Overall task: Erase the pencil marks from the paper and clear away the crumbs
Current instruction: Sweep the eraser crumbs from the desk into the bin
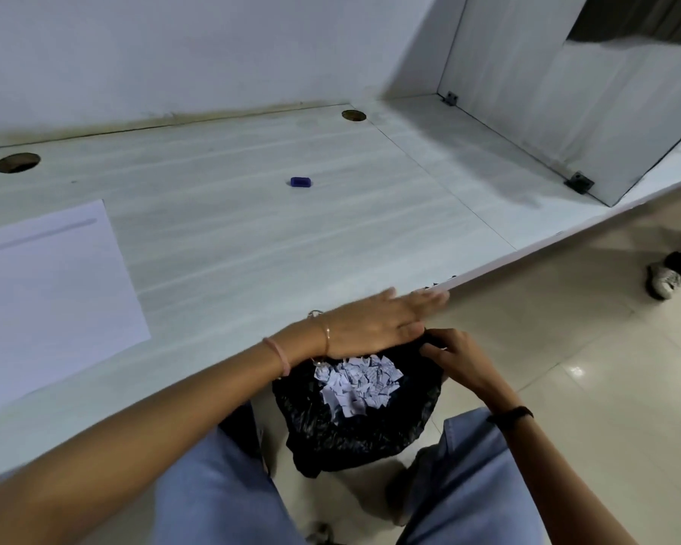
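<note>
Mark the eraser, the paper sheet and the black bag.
eraser [300,182], head view, middle of its blue top.
paper sheet [48,293], head view, its bare middle.
black bag [350,440], head view, its dark front wall.

Left hand [374,324] lies flat, fingers straight; right hand [462,359] pinches the black bag [331,434].

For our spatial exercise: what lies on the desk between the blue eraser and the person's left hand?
Nothing: in the head view the desk between the blue eraser and the left hand is bare. The paper lies farther left.
</note>
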A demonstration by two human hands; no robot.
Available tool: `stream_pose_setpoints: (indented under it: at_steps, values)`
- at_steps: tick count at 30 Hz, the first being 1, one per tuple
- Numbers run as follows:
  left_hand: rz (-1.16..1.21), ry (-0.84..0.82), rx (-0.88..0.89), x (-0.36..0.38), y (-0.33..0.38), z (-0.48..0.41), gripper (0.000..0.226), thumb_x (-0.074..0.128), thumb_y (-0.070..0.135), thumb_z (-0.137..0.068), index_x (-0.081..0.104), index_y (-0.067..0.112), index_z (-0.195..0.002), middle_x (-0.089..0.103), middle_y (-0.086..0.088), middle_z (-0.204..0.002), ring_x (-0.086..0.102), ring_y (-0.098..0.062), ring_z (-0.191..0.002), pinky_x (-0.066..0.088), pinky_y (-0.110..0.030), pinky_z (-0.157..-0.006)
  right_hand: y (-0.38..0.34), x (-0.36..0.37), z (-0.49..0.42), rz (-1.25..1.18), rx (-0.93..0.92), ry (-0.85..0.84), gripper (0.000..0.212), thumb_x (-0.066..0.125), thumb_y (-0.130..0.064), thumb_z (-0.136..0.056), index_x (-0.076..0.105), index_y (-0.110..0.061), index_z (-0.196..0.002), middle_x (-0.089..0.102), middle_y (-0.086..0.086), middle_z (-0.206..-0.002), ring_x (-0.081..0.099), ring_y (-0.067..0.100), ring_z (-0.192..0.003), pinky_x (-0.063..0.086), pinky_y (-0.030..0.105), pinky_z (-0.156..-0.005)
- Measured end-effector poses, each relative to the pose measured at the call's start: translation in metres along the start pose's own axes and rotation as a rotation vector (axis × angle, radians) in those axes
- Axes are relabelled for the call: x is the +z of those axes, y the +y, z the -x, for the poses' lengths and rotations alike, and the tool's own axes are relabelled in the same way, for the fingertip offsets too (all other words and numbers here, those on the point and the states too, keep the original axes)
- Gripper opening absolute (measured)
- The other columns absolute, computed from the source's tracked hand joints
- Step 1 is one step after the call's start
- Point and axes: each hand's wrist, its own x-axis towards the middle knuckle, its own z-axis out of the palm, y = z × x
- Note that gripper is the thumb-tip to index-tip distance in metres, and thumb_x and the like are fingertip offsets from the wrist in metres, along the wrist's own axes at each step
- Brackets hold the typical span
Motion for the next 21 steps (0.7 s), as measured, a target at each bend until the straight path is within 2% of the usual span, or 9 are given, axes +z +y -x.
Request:
stream_pose_setpoints:
  at_steps: [2,4,6,7,8,11,13,18,21]
  values:
    - [0.123,0.185,-0.152,-0.025,-0.008,0.020,0.058,0.015,0.046,-0.099,0.005,0.023,-0.152,0.002,0.011,-0.158,-0.001,0.001,-0.144,-0.007,-0.035,-0.119,0.001,-0.001,0.000,-0.014,0.018,-0.009,0.042,0.047,-0.038,-0.073,0.061,0.001,-0.083,0.064,0.022,-0.077,0.050,0.023,-0.058,0.040,0.036,-0.055]
    - [0.003,0.329,-0.422,-0.044,-0.044,0.043,0.060,0.013,0.045,-0.099,0.008,0.016,-0.152,0.000,0.004,-0.160,-0.003,-0.002,-0.144,-0.001,-0.038,-0.119,0.000,-0.001,0.001,-0.020,0.025,-0.017,0.033,0.051,-0.030,-0.079,0.060,0.002,-0.082,0.063,0.024,-0.078,0.048,0.018,-0.059,0.038,0.033,-0.054]
    - [-0.186,0.271,-0.764,-0.044,-0.081,0.064,0.066,0.011,0.051,-0.099,0.003,0.013,-0.152,-0.002,-0.004,-0.160,-0.005,-0.010,-0.147,0.001,-0.040,-0.117,-0.004,-0.002,0.002,-0.023,0.035,-0.015,0.023,0.054,-0.020,-0.084,0.059,0.002,-0.080,0.062,0.023,-0.077,0.047,0.016,-0.059,0.036,0.031,-0.054]
    - [-0.236,0.237,-0.869,-0.038,-0.089,0.071,0.071,0.009,0.056,-0.097,0.000,0.013,-0.152,-0.003,-0.005,-0.161,-0.006,-0.014,-0.148,0.000,-0.041,-0.118,-0.005,-0.002,0.003,-0.018,0.034,-0.013,0.023,0.054,-0.022,-0.084,0.058,0.000,-0.079,0.063,0.022,-0.076,0.048,0.016,-0.058,0.036,0.031,-0.054]
    - [-0.256,0.224,-0.897,-0.032,-0.091,0.075,0.077,0.005,0.062,-0.093,-0.001,0.013,-0.152,-0.003,-0.007,-0.161,-0.006,-0.016,-0.148,-0.001,-0.042,-0.119,-0.006,-0.001,0.003,-0.014,0.030,-0.009,0.025,0.053,-0.024,-0.082,0.059,0.000,-0.078,0.063,0.020,-0.075,0.049,0.016,-0.058,0.036,0.031,-0.053]
    - [-0.276,0.241,-0.790,-0.015,-0.070,0.061,0.096,-0.011,0.074,-0.078,-0.003,0.013,-0.152,-0.004,-0.009,-0.160,-0.007,-0.019,-0.148,-0.003,-0.038,-0.120,-0.007,0.001,0.003,-0.025,0.037,-0.013,0.020,0.055,-0.017,-0.085,0.060,0.001,-0.078,0.063,0.019,-0.073,0.050,0.017,-0.058,0.036,0.029,-0.052]
    - [-0.241,0.238,-0.702,-0.002,-0.043,0.040,0.101,-0.014,0.075,-0.073,-0.003,0.012,-0.152,-0.005,-0.010,-0.160,-0.007,-0.019,-0.148,-0.003,-0.036,-0.120,-0.008,0.002,0.002,-0.012,0.035,-0.006,0.018,0.056,-0.015,-0.085,0.059,0.002,-0.078,0.061,0.019,-0.070,0.048,0.017,-0.058,0.034,0.029,-0.052]
    - [-0.072,0.144,-0.424,0.018,0.019,0.011,0.081,0.002,0.067,-0.090,-0.011,0.014,-0.150,-0.012,-0.005,-0.159,-0.011,-0.012,-0.147,-0.002,-0.034,-0.121,-0.012,0.004,0.005,-0.024,0.033,0.006,0.018,0.056,-0.013,-0.085,0.063,0.003,-0.082,0.065,0.021,-0.074,0.051,0.017,-0.058,0.037,0.030,-0.053]
    - [-0.052,0.293,-0.462,0.003,0.015,0.031,0.081,-0.002,0.065,-0.088,-0.013,0.013,-0.149,-0.014,-0.003,-0.158,-0.012,-0.010,-0.146,-0.007,-0.032,-0.119,-0.012,0.003,0.004,-0.040,0.044,0.003,0.021,0.056,-0.016,-0.084,0.060,0.004,-0.079,0.063,0.023,-0.071,0.049,0.015,-0.056,0.038,0.029,-0.051]
